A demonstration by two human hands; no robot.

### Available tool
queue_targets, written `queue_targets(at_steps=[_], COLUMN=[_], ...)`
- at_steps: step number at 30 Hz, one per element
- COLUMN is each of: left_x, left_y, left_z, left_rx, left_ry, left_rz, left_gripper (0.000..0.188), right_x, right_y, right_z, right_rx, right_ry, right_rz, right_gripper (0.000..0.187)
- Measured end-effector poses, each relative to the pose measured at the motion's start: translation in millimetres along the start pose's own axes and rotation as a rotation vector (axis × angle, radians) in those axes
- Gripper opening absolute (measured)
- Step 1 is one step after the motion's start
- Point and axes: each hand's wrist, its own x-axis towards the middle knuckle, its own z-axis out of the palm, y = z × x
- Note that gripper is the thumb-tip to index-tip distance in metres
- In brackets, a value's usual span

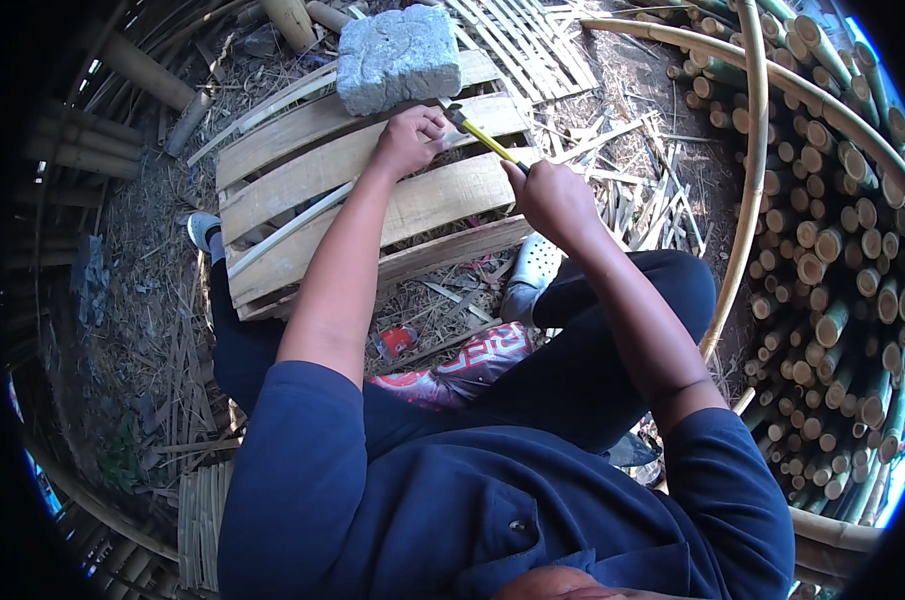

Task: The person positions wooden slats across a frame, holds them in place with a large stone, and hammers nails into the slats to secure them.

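My right hand (pixel 558 203) is wrapped round the handle of a hammer (pixel 485 138) with a yellow and black grip. Its dark head sits just right of my left hand's fingertips. My left hand (pixel 410 142) is closed in a pinch near the front edge of a rough grey stone block (pixel 398 60); what the fingers hold is too small to make out. Both hands are over a low slatted wooden platform (pixel 443 205), on whose far side the block rests. A thin pale strip (pixel 293 228) lies slantwise across the slats, left of my left forearm.
Cut bamboo poles (pixel 823 250) are stacked at the right behind a curved pole (pixel 756 150). A slatted bamboo panel (pixel 523 45) lies beyond the platform. Bamboo scraps (pixel 663 190) litter the ground. A printed sack (pixel 463 370) and a red-labelled piece of litter (pixel 397 342) lie between my legs.
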Motion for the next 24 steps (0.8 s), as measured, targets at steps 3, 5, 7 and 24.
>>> queue_targets(at_steps=[3,5,7,24], left_x=[4.2,2.4,3.7,8.5], left_y=[-9.1,-5.8,2.4,-1.0], left_z=[-3.5,-6.6,-4.3,-22.2], left_rx=[-0.015,0.034,0.036,-0.014], left_ry=[0.004,-0.019,0.001,-0.16], left_rz=[0.043,0.023,0.043,-0.033], left_gripper=[0.019,0.017,0.018,0.019], right_x=[9.8,3.9,4.9,4.1], right_y=[1.5,-6.0,3.9,29.3], right_z=[-22.8,-57.7,-71.6,-103.1], right_rx=[0.139,0.223,0.309,0.435], right_ry=[-0.107,-0.169,-0.095,0.048], right_rz=[0.105,0.159,0.197,0.25], right_gripper=[0.079,0.071,0.072,0.073])
